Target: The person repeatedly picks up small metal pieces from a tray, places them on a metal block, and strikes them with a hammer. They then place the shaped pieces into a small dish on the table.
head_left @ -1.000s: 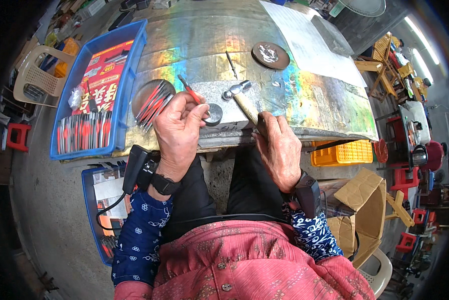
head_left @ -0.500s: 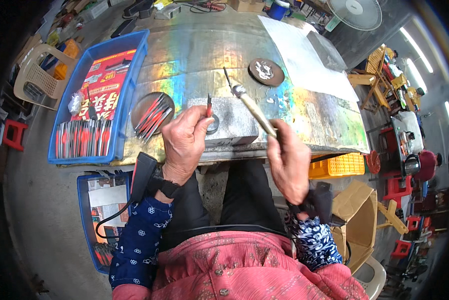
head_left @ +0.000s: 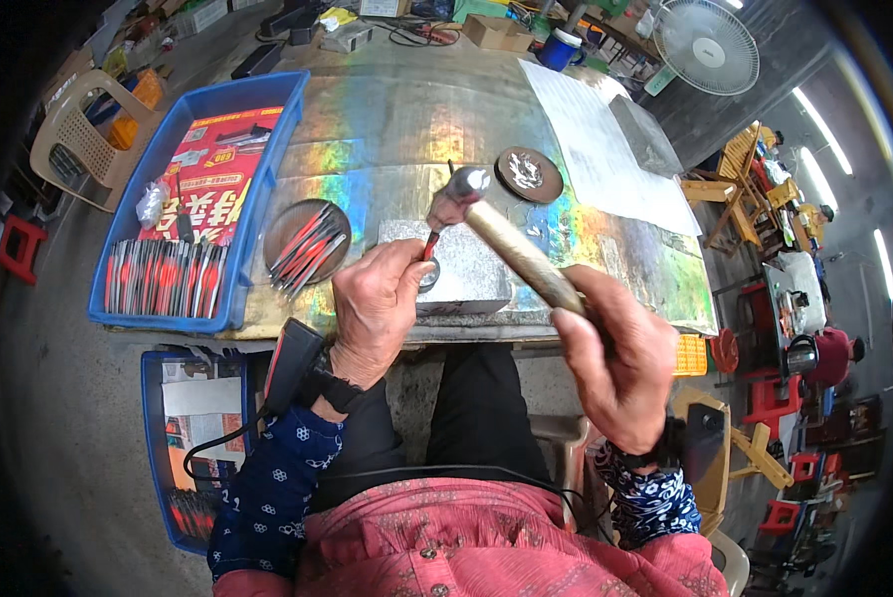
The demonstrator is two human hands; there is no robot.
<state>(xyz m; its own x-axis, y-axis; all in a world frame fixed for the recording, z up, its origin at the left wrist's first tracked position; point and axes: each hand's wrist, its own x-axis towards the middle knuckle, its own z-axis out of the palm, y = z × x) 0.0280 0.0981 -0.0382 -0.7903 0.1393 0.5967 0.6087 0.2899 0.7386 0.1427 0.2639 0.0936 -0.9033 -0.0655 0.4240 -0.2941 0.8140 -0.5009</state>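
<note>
Over a grey block (head_left: 481, 269) at the table's near edge, my left hand (head_left: 375, 310) pinches a slim red piece (head_left: 431, 245) upright. Just beside those fingers a small round grey part (head_left: 429, 276) rests at the block. My right hand (head_left: 625, 363) grips the wooden handle of a hammer (head_left: 521, 257). The hammer head is raised close above the red piece and hides its upper end. A round dish (head_left: 280, 227) to the left holds several slim red and black pieces (head_left: 309, 247). Farther right, white bits (head_left: 524, 171) lie in a brown dish (head_left: 507, 183).
On the left stands a blue tray (head_left: 285, 129) with a packed row of red and dark pieces (head_left: 163, 281). White sheets (head_left: 576, 119) cover the far right of the table. Below it are another blue tray (head_left: 156, 428), a yellow crate (head_left: 692, 355) and a cardboard box (head_left: 715, 468).
The hammer has been lifted, its head now larger and nearer to view; my right hand has moved right and down. My left hand still holds the red piece in nearly the same place.
</note>
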